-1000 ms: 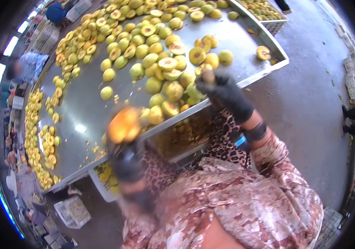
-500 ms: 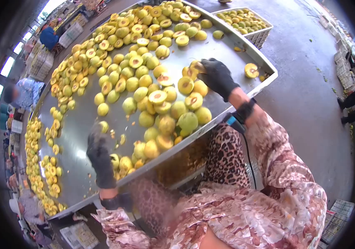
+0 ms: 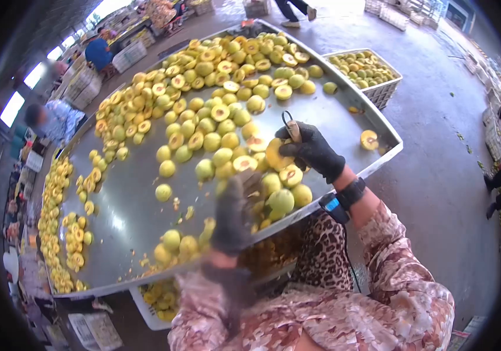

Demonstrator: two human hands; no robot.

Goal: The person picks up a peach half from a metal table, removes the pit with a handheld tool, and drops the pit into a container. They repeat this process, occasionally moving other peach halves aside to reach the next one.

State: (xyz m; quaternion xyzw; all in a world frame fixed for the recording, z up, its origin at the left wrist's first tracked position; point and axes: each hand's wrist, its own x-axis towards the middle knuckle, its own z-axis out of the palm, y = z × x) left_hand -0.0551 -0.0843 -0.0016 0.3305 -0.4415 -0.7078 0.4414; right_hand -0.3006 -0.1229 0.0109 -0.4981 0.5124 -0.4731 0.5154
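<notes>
My right hand (image 3: 315, 151), in a black glove, is closed around a small tool with a pale handle (image 3: 294, 132) and a thin metal loop (image 3: 287, 117) at its end. A yellow peach half (image 3: 275, 155) sits against its fingertips. My left hand (image 3: 233, 213), also black-gloved, is smeared by motion over the peaches near the tray's front edge; its fingers cannot be made out. Halved peaches, some with the pit showing, surround both hands, among them a cut half (image 3: 291, 175) and a greenish peach (image 3: 281, 201).
The metal tray table (image 3: 127, 199) has a raised rim and carries many peach halves along its far and left sides. A crate of peaches (image 3: 373, 85) stands beyond the right edge; another crate (image 3: 145, 310) is below the front. Other people work at the left.
My left hand has moved right, from the tray's front left to the peaches near my right hand. My right hand has turned so the loop tool shows, with a peach half at its fingers.
</notes>
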